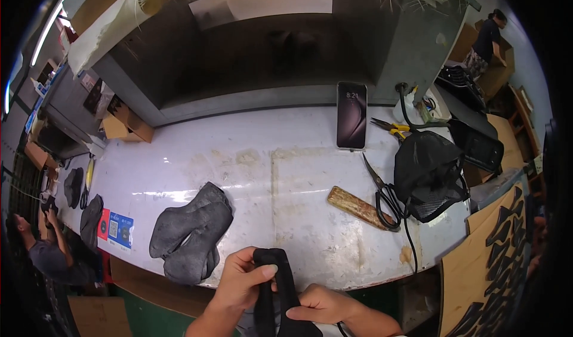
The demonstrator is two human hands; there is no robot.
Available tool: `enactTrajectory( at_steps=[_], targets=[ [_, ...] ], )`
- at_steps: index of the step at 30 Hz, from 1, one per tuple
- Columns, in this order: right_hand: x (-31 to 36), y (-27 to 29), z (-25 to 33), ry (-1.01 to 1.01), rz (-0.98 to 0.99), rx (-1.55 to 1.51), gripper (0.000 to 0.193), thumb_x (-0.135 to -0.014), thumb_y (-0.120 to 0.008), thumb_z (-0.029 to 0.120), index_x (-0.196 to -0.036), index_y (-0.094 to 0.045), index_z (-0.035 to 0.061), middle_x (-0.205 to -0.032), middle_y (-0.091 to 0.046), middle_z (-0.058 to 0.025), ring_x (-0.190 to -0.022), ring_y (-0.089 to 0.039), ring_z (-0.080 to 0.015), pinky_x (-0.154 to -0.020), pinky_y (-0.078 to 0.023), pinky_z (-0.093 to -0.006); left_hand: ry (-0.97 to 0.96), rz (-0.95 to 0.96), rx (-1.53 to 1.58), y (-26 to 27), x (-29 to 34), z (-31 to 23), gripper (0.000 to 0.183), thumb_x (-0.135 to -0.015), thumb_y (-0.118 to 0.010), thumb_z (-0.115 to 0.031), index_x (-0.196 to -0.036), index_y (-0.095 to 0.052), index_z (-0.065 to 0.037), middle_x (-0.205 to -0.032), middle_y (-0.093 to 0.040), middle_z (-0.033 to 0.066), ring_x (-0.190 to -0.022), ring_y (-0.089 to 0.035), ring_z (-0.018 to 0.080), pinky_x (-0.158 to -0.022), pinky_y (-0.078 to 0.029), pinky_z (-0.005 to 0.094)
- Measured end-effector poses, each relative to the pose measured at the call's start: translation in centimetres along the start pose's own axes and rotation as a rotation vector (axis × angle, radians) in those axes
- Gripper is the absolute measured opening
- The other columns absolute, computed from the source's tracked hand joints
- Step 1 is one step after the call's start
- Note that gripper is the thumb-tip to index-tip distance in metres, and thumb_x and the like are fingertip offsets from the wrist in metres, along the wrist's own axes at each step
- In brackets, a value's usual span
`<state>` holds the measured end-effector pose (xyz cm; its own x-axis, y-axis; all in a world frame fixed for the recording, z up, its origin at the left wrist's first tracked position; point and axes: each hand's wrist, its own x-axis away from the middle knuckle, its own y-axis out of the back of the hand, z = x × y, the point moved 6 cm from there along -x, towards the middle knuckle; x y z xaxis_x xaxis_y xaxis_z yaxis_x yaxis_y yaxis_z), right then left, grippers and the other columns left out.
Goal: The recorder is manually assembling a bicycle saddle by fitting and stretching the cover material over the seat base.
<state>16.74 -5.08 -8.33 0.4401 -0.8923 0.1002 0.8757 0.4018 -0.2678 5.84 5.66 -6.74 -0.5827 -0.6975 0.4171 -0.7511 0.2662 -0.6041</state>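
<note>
Head — fingers (261, 275) on black fabric (286, 283)

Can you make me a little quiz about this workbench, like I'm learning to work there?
1. True or false: the smartphone is to the left of the black mesh cap.

2. What are the left hand and right hand both holding?
A) yellow-handled pliers
B) a black fabric piece
C) a cardboard box

3. Which cutting tool, with black loop handles, is on the bench beside the cap?

Key:
1. True.
2. B.
3. The scissors.
</note>
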Motion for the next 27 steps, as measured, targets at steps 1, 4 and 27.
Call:
enactTrajectory(
  at_steps=[1,4,27],
  targets=[
    [0.0,0.1,0.3,-0.005,0.0,-0.005,0.034,-0.096,-0.065,0.024,-0.074,-0.06,-0.0025,-0.06,-0.053,0.0014,-0.059,-0.045,-0.0051,-0.052,-0.038,-0.0273,0.01,-0.009,0.017,0.1,0.1,-0.1,0.019,-0.082,-0.071,-0.004,-0.098,-0.064,0.002,-0.082,-0.068,0.0144,-0.061,-0.064,0.0195,-0.053,-0.053,0.0298],
    [0.0,-0.6,0.2,0.038,0.1,-0.111,0.039,-0.094,-0.067,0.027,-0.07,-0.056,-0.0018,-0.057,-0.048,0.0,-0.054,-0.042,-0.0072,-0.049,-0.035,-0.0275,-0.022,0.005,0.009,0.5,-0.1,-0.3,0.019,-0.083,-0.071,-0.006,-0.098,-0.063,0.003,-0.081,-0.068,0.0145,-0.059,-0.063,0.0193,-0.052,-0.053,0.0296],
    [-1.3,-0.5,1.4,0.098,-0.223,-0.527,0.041,-0.09,-0.068,0.04,-0.09,-0.063,0.0003,-0.07,-0.057,-0.0045,-0.063,-0.053,-0.0097,-0.058,-0.041,-0.0275,-0.016,0.179,-0.184,-1.6,2.1,-1.0,0.035,-0.073,-0.078,-0.002,-0.105,-0.065,0.006,-0.096,-0.056,0.0119,-0.077,-0.063,0.0218,-0.06,-0.055,0.0323]
  ],
)
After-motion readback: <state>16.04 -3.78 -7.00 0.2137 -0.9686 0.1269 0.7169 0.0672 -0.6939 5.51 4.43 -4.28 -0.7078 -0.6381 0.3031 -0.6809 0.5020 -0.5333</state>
